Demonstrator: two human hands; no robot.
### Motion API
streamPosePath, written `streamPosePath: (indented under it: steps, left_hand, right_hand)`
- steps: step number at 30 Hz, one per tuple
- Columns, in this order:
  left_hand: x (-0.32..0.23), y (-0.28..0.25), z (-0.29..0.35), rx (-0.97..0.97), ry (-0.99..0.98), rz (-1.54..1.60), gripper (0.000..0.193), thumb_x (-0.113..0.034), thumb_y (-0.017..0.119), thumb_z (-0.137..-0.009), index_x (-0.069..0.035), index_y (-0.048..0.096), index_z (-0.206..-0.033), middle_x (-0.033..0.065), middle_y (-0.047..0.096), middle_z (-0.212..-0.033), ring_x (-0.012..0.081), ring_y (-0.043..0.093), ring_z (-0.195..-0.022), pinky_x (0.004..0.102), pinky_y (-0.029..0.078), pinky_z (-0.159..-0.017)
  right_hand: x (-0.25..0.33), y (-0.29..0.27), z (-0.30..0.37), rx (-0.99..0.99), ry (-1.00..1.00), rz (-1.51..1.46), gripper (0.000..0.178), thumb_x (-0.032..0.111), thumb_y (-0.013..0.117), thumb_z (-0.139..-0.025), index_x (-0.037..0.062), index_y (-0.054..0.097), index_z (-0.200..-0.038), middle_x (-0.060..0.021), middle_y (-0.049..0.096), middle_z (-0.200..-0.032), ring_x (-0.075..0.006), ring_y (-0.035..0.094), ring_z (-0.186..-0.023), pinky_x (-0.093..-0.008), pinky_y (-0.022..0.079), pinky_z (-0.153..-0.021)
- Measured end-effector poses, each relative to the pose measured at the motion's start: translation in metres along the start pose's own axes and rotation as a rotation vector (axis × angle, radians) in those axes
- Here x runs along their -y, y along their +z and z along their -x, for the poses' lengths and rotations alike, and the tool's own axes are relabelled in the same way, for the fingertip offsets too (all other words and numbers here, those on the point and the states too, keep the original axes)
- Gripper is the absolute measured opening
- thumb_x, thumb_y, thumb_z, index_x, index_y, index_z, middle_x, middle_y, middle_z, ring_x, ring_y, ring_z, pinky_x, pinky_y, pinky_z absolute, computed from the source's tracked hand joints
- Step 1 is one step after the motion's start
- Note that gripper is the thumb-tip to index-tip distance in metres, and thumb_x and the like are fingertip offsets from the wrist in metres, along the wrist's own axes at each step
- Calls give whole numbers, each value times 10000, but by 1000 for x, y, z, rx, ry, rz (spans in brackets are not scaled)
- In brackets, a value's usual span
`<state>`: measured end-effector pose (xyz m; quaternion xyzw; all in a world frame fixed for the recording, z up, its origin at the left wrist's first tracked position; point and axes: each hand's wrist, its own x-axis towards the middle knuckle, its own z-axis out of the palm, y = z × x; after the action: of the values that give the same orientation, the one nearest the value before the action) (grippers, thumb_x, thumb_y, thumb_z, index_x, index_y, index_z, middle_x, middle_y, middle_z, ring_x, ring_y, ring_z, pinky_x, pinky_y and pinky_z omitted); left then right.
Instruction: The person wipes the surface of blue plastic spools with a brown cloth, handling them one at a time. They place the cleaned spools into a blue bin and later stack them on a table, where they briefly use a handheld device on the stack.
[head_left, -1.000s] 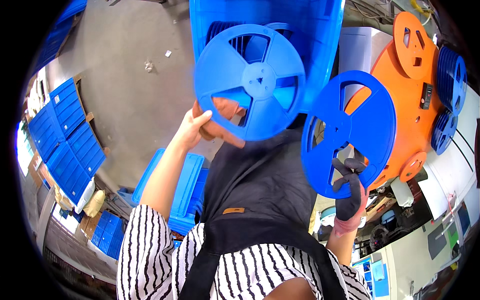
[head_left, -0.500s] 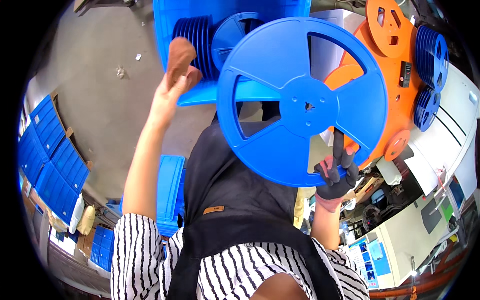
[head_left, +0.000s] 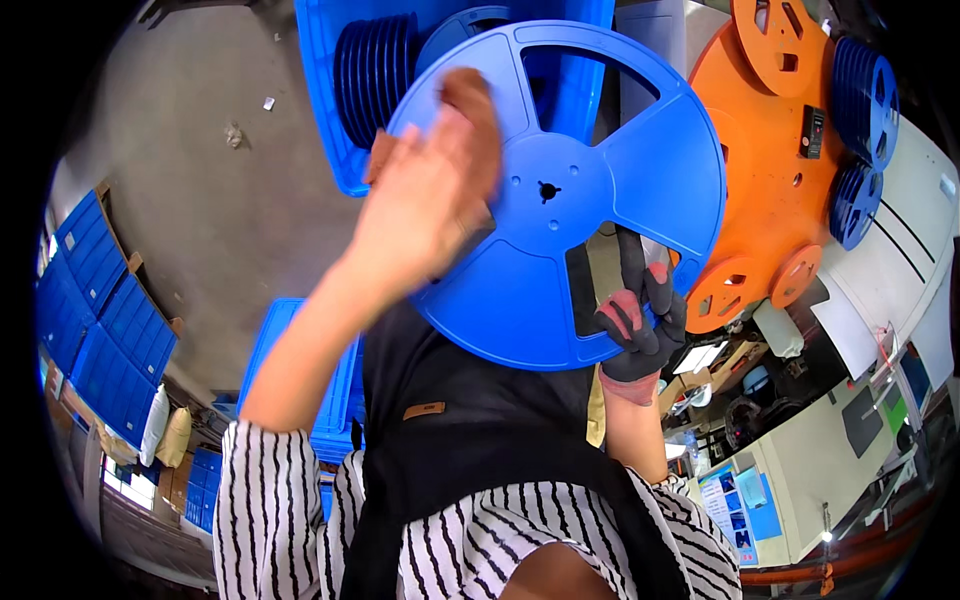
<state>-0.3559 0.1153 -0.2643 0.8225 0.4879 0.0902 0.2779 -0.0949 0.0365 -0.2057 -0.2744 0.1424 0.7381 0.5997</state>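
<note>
A large blue plastic reel flange (head_left: 640, 190), round with cut-out windows and a small hub hole, is held up in front of me. My right hand (head_left: 640, 335), in a dark glove with reddish parts, grips its lower right rim through a window. A brown cloth (head_left: 475, 120) is in my bare left hand (head_left: 415, 205), over the flange's upper left face. That hand is blurred by motion, and it hides part of the flange's left side. Whether the cloth presses on the surface is hard to tell.
Behind the flange, a blue bin (head_left: 325, 110) contains several blue discs (head_left: 370, 80). At right stands an orange round table (head_left: 770, 190) with orange discs (head_left: 775, 45) and stacked blue reels (head_left: 865, 105). Blue crates (head_left: 110, 310) are at far left, a workbench (head_left: 830, 470) at lower right.
My left hand has moved right with the brown cloth, from beside the flange to over its face. The flange and my right hand have shifted left.
</note>
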Motion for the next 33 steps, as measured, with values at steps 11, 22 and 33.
streamPosePath:
  steps: [11,22,33]
  left_hand:
    - [0,-48,28,271,191,95,487,-278,679,-811,-39,586,-1226,93,549,-1332,255,403,-1355,490,261,-1148]
    - [20,-32,46,48,-257,475,424,49,700,-717,-45,623,-1123,105,628,-1126,233,616,-1074,369,502,-927]
    - [70,2,85,-133,-987,1899,596,-170,716,-855,-100,423,-1369,86,560,-1274,241,558,-1153,473,474,-943]
  right_hand:
    - [27,0,-11,-101,46,-168,231,167,479,-945,-36,542,-1036,-224,203,-1556,-84,512,-599,-248,427,-540]
    - [29,44,-75,133,146,15,790,449,516,-948,14,163,-1504,-251,212,-1541,-399,292,-1401,-483,267,-1150]
    - [32,17,-91,-112,-15,333,587,408,366,-1014,10,336,-1444,-182,367,-1489,-340,349,-1384,-456,298,-1141]
